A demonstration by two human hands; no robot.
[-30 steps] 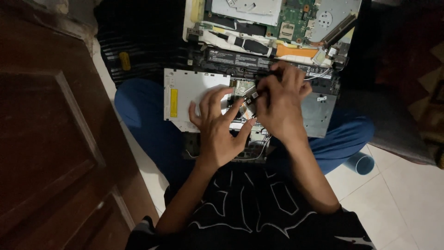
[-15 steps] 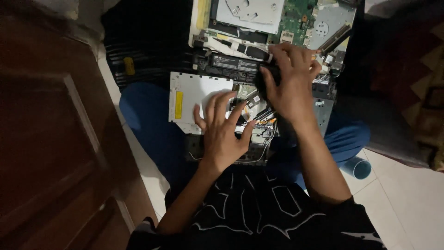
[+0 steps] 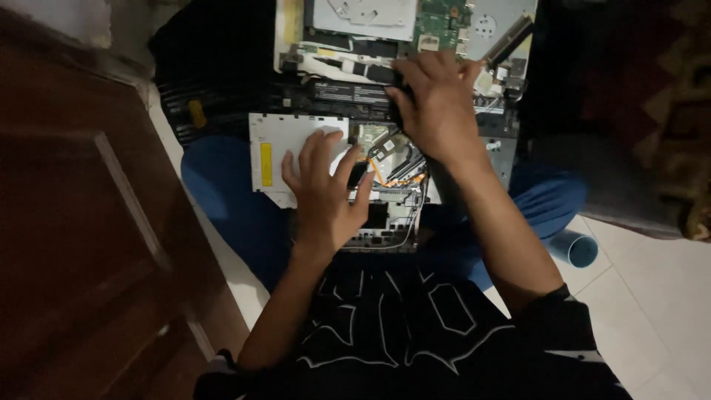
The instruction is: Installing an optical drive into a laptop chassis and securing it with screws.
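An opened laptop base (image 3: 385, 185) rests on my lap, its board, orange cable and heat pipes exposed. My left hand (image 3: 326, 192) lies flat on it with fingers spread, over the silver optical drive (image 3: 278, 152). My right hand (image 3: 441, 111) reaches further away and rests on the end of a long black battery bar (image 3: 348, 92); its fingers curl down over the bar's end, and what is under them is hidden.
A second opened chassis (image 3: 415, 30) with a green circuit board and silver drive lies beyond the lap. A dark wooden door (image 3: 81, 222) is on the left. A blue tube (image 3: 574, 248) lies on the white tiled floor at right. A dark patterned rug (image 3: 666, 111) is beyond.
My right hand has moved away from the middle of the laptop up to the black battery bar. My left hand has stayed flat on the drive, fingers spreading a little.
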